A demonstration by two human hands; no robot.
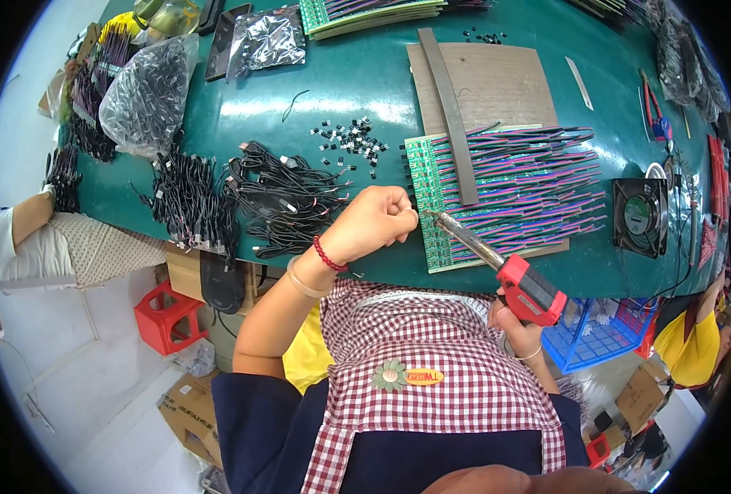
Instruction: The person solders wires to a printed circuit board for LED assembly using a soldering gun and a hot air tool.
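My right hand [518, 331] grips a soldering gun [530, 288] with a red and black handle. Its metal tip points left and reaches the left part of a green circuit board panel [439, 257]. At that same edge, close to the tip, my left hand [375, 222] is closed in a pinch; whatever lies between its fingers is hidden. Rows of pink, blue and black wires [538, 189] run rightward from the panel. A flat grey metal bar [448, 107] lies across the panel and the brown board [509, 82] beneath it.
Small black components [353, 144] lie scattered left of the panel. Bundled black cables [279, 193] line the near left edge, beside a plastic bag [151, 95]. A cooling fan [640, 216] stands at the right. People sit at both table ends. A blue basket [596, 333] is below.
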